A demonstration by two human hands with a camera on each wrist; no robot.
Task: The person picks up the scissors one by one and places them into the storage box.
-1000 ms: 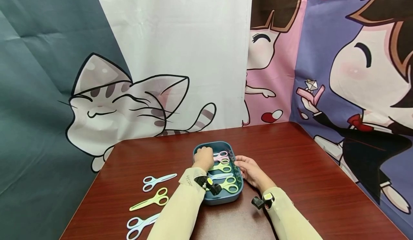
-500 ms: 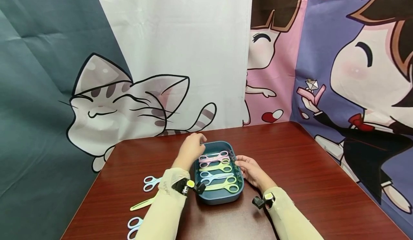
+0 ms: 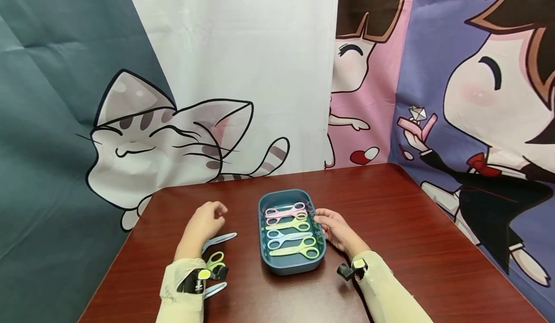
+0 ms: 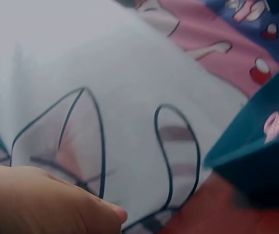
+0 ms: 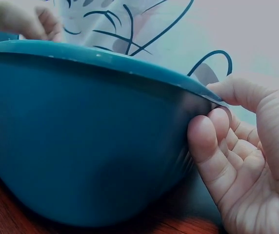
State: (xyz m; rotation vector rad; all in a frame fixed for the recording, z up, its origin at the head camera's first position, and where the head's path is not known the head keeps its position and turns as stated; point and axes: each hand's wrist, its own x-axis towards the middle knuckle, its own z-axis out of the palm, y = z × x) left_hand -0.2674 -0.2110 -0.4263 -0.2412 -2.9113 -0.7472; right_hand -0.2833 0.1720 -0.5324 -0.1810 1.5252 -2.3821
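Note:
My left hand hovers above the loose scissors on the left, fingers loosely bent and holding nothing. Partly beneath it lies a light blue pair of scissors. A green pair of scissors and another light blue pair lie nearer me, partly hidden by my left wrist. With thumb and fingers, my right hand pinches the rim of a dark blue plastic box. Inside the box lie pink scissors, green scissors and blue scissors, side by side across its width.
The box stands on a reddish-brown wooden table, between my two hands. A printed cartoon curtain hangs right behind the table's far edge. Small cameras are strapped to both wrists.
My left hand has come out of the box, passed over its far left rim and moved left to the loose scissors. The right hand stays on the box rim.

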